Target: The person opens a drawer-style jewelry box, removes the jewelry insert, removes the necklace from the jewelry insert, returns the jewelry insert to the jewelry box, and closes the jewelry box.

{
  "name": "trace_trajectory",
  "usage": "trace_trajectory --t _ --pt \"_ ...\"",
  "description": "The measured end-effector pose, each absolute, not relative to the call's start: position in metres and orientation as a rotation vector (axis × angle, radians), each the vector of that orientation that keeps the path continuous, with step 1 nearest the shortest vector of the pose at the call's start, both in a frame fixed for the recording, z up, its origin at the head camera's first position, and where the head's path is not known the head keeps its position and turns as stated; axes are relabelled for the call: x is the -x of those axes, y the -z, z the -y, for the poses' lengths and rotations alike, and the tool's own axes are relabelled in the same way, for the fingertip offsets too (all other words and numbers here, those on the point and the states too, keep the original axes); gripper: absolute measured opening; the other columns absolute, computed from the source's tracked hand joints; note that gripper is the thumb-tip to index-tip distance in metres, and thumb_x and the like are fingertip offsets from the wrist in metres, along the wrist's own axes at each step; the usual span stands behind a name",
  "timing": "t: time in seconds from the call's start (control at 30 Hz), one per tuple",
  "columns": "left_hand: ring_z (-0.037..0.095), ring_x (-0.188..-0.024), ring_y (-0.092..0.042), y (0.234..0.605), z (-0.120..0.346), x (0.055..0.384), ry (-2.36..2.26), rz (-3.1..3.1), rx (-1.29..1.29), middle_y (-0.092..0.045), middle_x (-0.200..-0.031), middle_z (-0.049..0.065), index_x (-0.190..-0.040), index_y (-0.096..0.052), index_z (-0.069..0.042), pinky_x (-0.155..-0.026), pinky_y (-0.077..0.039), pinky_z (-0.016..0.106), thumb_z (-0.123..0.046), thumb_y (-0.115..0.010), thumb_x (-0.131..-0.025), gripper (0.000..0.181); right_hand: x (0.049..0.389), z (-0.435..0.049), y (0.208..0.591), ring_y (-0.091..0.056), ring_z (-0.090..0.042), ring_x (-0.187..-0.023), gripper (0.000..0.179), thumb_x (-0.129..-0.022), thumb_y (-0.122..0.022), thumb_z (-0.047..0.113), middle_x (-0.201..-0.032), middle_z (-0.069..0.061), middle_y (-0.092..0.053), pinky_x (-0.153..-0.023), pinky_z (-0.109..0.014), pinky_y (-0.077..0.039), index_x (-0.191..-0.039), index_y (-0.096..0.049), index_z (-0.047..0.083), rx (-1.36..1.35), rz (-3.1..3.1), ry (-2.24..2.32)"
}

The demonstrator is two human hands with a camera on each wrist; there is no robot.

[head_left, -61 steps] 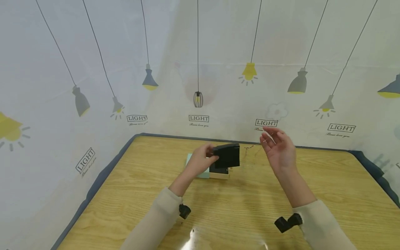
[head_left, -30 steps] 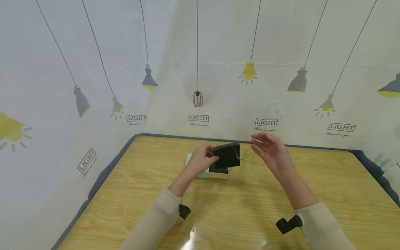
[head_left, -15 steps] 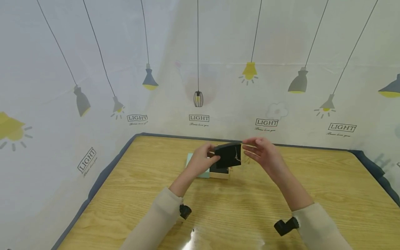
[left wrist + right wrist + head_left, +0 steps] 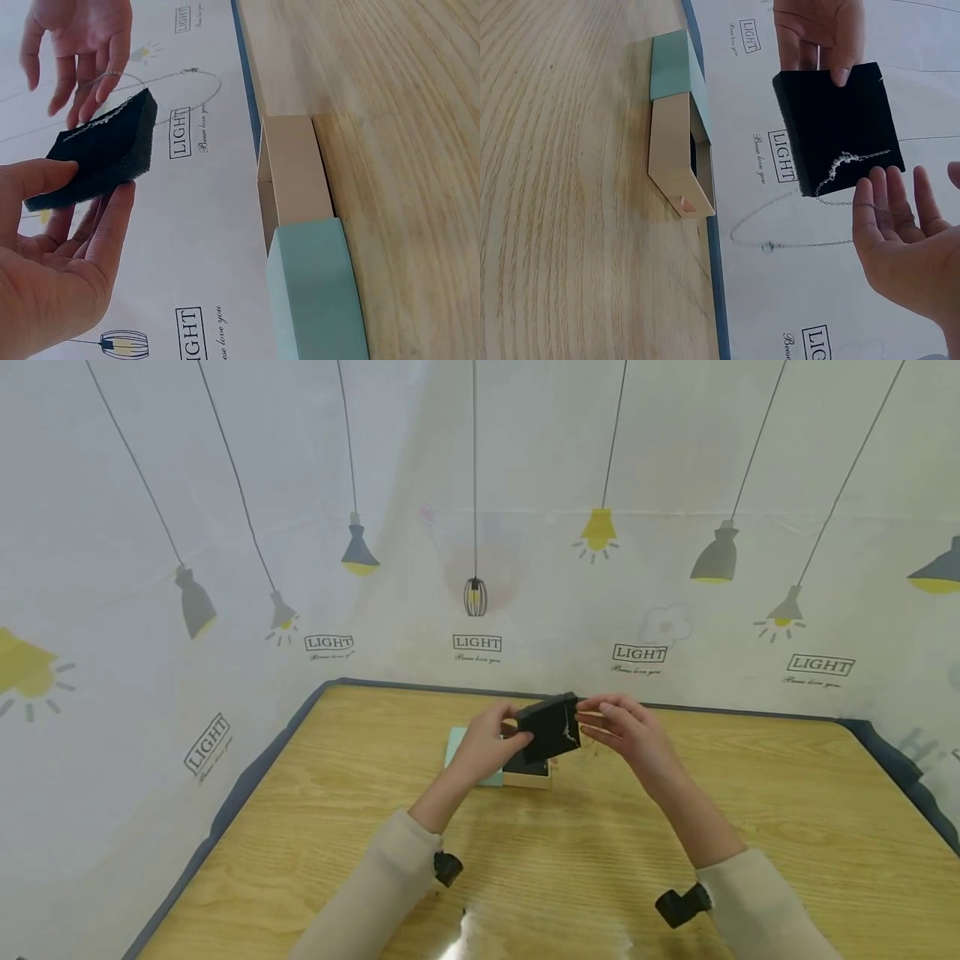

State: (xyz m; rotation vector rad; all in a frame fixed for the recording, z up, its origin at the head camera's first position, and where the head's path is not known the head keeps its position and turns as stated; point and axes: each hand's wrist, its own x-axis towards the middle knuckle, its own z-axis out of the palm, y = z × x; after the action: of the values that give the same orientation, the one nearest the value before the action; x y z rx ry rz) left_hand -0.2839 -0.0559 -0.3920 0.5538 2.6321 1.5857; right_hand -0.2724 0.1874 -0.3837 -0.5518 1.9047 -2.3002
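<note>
My left hand [image 4: 482, 747] holds a square black foam pad [image 4: 543, 731] by its left side, thumb on the face and fingers behind, tilted above the table. A thin silver necklace [image 4: 845, 160] lies across one corner of the pad, and its chain loops down past the edge. In the right wrist view my right hand [image 4: 907, 247] has its fingers stretched out at the pad's lower edge, with part of the chain draped over them. Beneath the pad sits a drawer-style box: a mint sleeve [image 4: 319, 292] with a cream drawer [image 4: 671, 142] pulled partway out.
The box rests on a wood-grain table [image 4: 360, 760] near its back edge. A pink tab [image 4: 685, 204] marks the drawer's end. Behind the table hangs a pale cloth [image 4: 540, 460] printed with lamps.
My right hand has come left and down to the pad's edge. The chain, earlier stretched toward that hand, now lies on the pad's face. My left hand has tilted the pad slightly.
</note>
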Motion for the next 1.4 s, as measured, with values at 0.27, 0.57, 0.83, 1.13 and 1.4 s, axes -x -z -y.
trace_trajectory --t 0.27,0.57,0.83,1.13,1.4 --pt "0.033 -0.113 -0.068 0.389 0.049 0.281 -1.622 -2.512 -0.712 -0.067 -0.12 0.019 -0.117 -0.058 -0.002 -0.088 -0.06 0.038 -0.007 -0.062 -0.095 0.023 0.273 -0.187 0.386 -0.068 -0.009 -0.11 0.02 -0.106 -0.048 0.023 -0.113 0.006 -0.07 -0.099 -0.026 -0.055 -0.113 -0.062 0.011 0.529 -1.941 2.269" --pt "0.032 -0.119 -0.065 0.384 0.043 0.275 -1.576 -2.519 -0.795 -0.06 -0.139 0.016 -0.108 -0.055 -0.002 -0.093 -0.059 0.038 -0.006 -0.063 -0.095 0.016 0.273 -0.183 0.39 -0.068 -0.005 -0.109 0.029 -0.104 -0.054 0.02 -0.114 0.007 -0.067 -0.096 -0.024 -0.056 -0.123 -0.056 -0.001 0.49 -2.029 2.236" --pt "0.03 -0.121 -0.065 0.388 0.039 0.275 -1.565 -2.515 -0.824 -0.056 -0.145 0.013 -0.105 -0.054 -0.004 -0.095 -0.058 0.039 -0.009 -0.065 -0.095 0.015 0.274 -0.181 0.397 -0.067 -0.002 -0.101 0.032 -0.099 -0.061 0.01 -0.11 0.01 -0.064 -0.091 -0.021 -0.058 -0.125 -0.053 -0.007 0.436 -2.161 2.191" --pt "0.026 -0.118 -0.067 0.392 0.033 0.276 -1.453 -2.571 -0.872 -0.061 -0.14 0.013 -0.105 -0.055 -0.007 -0.096 -0.057 0.036 -0.013 -0.068 -0.094 0.018 0.274 -0.178 0.402 -0.067 -0.001 -0.095 0.038 -0.097 -0.063 0.008 -0.109 0.004 -0.058 -0.087 -0.019 -0.058 -0.128 -0.05 -0.009 0.362 -2.265 2.136" --pt "0.025 -0.122 -0.065 0.392 0.025 0.276 -1.402 -2.586 -0.877 -0.058 -0.145 0.008 -0.103 -0.054 -0.008 -0.1 -0.055 0.038 -0.012 -0.068 -0.095 0.017 0.275 -0.176 0.404 -0.067 -0.001 -0.091 0.027 -0.097 -0.06 0.003 -0.106 0.0 -0.055 -0.084 -0.019 -0.059 -0.12 -0.048 -0.006 0.277 -2.249 2.155"
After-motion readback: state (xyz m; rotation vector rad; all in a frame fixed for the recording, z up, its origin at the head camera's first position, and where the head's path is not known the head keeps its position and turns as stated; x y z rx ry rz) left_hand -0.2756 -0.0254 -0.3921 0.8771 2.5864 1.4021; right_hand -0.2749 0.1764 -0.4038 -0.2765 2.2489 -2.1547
